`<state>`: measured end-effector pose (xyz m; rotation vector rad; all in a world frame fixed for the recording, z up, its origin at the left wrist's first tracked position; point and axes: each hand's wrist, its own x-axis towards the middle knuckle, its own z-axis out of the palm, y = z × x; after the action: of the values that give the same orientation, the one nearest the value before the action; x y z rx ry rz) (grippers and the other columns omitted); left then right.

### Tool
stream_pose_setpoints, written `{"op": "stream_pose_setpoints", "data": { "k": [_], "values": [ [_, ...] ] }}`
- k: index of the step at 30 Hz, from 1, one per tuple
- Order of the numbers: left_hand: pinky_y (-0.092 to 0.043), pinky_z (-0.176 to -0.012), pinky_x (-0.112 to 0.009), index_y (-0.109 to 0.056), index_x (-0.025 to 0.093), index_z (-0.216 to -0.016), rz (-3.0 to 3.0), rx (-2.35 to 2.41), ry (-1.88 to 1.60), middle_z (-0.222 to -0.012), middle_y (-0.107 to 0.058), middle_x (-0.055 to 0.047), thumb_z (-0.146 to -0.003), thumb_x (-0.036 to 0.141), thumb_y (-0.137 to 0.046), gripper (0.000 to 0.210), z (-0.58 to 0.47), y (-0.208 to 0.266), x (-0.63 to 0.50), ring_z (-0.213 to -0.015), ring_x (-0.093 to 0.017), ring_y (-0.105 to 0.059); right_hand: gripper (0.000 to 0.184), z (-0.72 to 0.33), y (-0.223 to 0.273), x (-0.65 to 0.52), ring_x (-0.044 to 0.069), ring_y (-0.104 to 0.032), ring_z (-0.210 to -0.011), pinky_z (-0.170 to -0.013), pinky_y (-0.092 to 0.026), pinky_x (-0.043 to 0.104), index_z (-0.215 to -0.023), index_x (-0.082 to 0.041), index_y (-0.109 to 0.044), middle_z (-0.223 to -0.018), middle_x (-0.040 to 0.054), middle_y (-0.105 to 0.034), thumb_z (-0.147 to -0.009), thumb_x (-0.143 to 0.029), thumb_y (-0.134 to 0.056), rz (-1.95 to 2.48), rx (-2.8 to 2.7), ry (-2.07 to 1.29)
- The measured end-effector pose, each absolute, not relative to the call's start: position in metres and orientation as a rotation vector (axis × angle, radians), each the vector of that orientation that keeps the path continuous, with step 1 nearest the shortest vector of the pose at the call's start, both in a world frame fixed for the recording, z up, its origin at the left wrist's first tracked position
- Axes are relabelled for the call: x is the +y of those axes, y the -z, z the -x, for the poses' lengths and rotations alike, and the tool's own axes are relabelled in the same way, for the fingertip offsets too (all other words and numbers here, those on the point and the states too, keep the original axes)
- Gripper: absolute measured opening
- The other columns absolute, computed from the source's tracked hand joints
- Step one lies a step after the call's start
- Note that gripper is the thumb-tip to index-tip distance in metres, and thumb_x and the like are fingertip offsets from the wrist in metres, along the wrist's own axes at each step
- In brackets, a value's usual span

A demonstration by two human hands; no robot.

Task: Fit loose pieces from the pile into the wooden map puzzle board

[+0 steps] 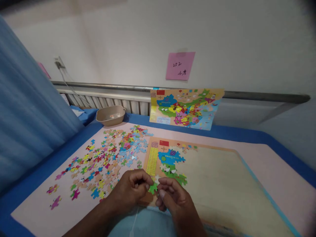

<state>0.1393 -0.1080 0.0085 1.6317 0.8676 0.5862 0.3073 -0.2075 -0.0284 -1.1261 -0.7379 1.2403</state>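
My left hand (135, 185) is closed, thumb and index fingertip together, over the lower left part of the puzzle board (212, 184). A green puzzle piece (153, 188) shows right beside those fingertips; whether it is pinched or lies on the board, I cannot tell. My right hand (174, 197) hovers just right of it, fingers curled with a gap between thumb and index finger, nothing visible in it. Joined on the board are a blue map section (170, 158), a green strip with white animals (174, 173), a yellow panel (152, 161) and a red flag (164, 143).
Many loose puzzle pieces (98, 161) are spread on the pink sheet (39, 214) at left. A beige basin (111, 116) with a few pieces stands behind them. The printed map picture (186, 108) leans against the metal rail (261, 96). A blue curtain (32, 98) hangs at left.
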Motion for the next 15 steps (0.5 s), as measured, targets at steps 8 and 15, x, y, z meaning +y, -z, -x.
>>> {"op": "stream_pose_setpoints", "data": {
  "k": [8,15],
  "values": [
    [-0.042,-0.069,-0.027,-0.078,0.016,-0.083,-1.505,0.829,-0.528,-0.081,-0.07,-0.004,-0.076,0.03,-0.067,0.019,-0.14,0.0,-0.111,-0.072,-0.015,-0.057,0.033,-0.311,0.037,-0.206,0.016,-0.058,-0.059,-0.057,-0.043,0.027,-0.091,-0.018,-0.062,-0.065,0.0002,-0.064,-0.084,-0.047,-0.077,1.174,-0.85,-1.29],
    [-0.043,-0.068,-0.026,-0.08,0.017,-0.096,-1.349,0.729,-0.529,-0.081,-0.072,-0.003,-0.075,0.037,-0.08,0.029,-0.139,0.01,-0.113,-0.072,-0.014,-0.059,0.033,-0.307,0.032,-0.202,0.015,-0.057,-0.056,-0.053,-0.041,0.026,-0.087,-0.02,-0.058,-0.064,-0.001,-0.062,-0.078,-0.047,-0.074,1.235,-0.797,-1.272]
  ]
}}
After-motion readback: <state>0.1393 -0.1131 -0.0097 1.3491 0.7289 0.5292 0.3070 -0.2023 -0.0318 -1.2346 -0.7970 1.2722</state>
